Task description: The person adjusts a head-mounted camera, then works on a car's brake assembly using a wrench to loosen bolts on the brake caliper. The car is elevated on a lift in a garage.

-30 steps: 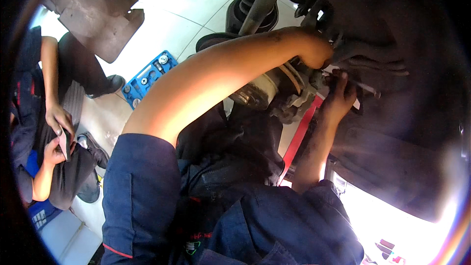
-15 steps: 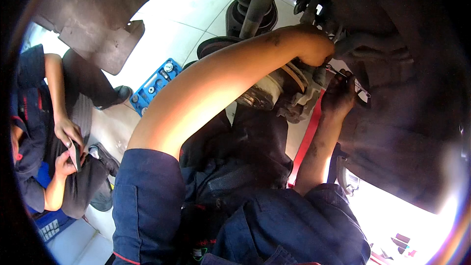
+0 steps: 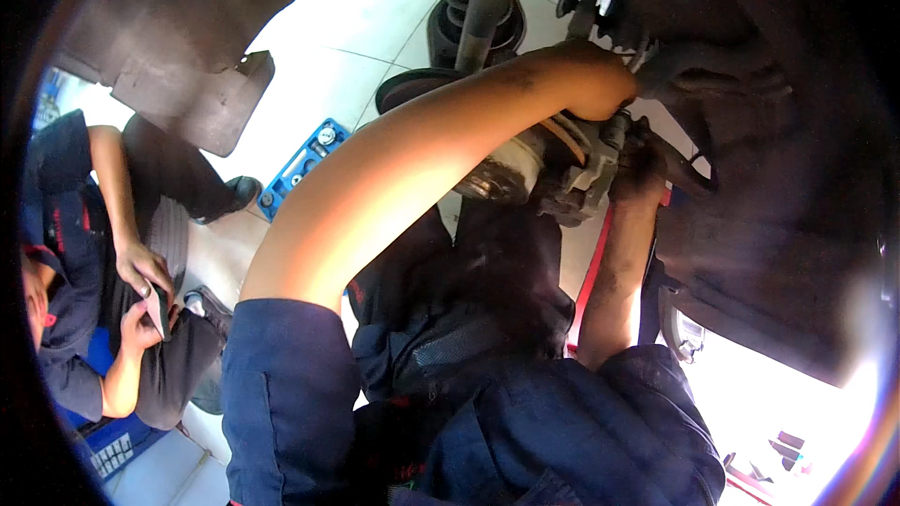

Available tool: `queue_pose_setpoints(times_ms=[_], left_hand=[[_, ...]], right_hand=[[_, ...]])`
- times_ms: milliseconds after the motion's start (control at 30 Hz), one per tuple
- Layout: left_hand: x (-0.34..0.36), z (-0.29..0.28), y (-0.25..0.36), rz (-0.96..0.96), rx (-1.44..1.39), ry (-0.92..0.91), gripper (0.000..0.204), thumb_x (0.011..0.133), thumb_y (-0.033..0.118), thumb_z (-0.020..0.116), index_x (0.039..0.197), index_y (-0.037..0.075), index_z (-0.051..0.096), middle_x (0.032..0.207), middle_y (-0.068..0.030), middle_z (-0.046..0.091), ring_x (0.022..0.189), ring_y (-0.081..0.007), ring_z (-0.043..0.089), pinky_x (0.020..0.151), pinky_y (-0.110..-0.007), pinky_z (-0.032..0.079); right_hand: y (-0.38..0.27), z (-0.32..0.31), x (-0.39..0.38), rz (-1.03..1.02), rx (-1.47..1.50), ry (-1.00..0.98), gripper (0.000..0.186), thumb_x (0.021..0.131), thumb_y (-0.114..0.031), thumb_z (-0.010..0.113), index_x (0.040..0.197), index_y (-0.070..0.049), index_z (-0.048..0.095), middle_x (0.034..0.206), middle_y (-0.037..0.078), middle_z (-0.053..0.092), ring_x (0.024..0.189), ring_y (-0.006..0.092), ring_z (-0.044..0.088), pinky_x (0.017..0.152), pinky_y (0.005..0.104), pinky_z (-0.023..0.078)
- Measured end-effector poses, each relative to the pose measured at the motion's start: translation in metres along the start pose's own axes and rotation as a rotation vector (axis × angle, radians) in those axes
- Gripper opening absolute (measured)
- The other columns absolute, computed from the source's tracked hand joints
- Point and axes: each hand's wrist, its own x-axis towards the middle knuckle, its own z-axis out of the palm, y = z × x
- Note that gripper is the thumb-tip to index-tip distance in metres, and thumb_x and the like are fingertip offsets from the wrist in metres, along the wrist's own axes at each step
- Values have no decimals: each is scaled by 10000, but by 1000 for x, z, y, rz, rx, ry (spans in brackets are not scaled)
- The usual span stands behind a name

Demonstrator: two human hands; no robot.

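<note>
My left arm reaches across to the brake and suspension assembly under the car. The back of my left hand point(image 3: 600, 86) is bent over the caliper point(image 3: 589, 178), and its fingers are hidden behind it. Just below and to the right, my right hand point(image 3: 639, 169) is closed, its fingers curled up close to the left hand. Half a second ago a silver wrench showed in this right hand; now the grip and shadow hide it. The brake disc point(image 3: 412, 84) sits behind my left forearm.
Dark wheel-arch lining point(image 3: 759, 272) closes in on the right. A coil-spring strut point(image 3: 483, 23) stands beyond my arm. A blue tool case point(image 3: 305, 164) lies on the tiled floor. At left, a seated co-worker point(image 3: 141, 272) holds a flat pad-like piece. A red strip point(image 3: 592, 272) runs below the caliper.
My right hand has shifted slightly left and down, and the wrench in it has gone out of sight. The left hand stays at nearly the same place. The view has moved a little.
</note>
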Motion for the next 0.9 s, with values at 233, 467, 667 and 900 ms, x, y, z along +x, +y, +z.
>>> queue_pose_setpoints(times_ms=[233, 467, 667, 900], left_hand=[[-1, -1, 1, 29, 38, -23, 258, 821, 128, 546, 1047, 74, 657, 1018, -158, 670, 981, -338, 639, 852, -450, 503], [0, -2, 6, -29, 32, -76, 270, 824, 130, 552, 1066, 72, 656, 1047, -155, 668, 1010, -322, 636, 864, -443, 502], [2, -4, 1, -3, -5, -30, 304, 790, 151, 622, 1073, 50, 665, 1011, -169, 679, 981, -330, 648, 862, -436, 512], [5, 0, -5, 31, -4, -9, 334, 757, 171, 660, 1051, 11, 665, 976, -191, 680, 945, -340, 653, 841, -441, 512]], right_hand=[[-7, 17, -9, -154, 60, -215, 215, 950, -127, 523, 1102, 23, 540, 1022, 104, 591, 904, 157, 563, 796, 258, 491], [-14, 39, -20, -371, -389, -97, 273, 952, -184, 565, 1135, 18, 559, 1018, 109, 611, 874, 167, 546, 782, 264, 451], [-37, 80, -24, -748, -1057, -113, 255, 959, -236, 587, 959, 19, 599, 789, 37, 579, 701, 74, 461, 627, 238, 379], [-51, 92, -24, -822, -734, -175, 204, 973, -247, 562, 920, -51, 588, 760, 32, 587, 603, 86, 467, 516, 242, 340]])
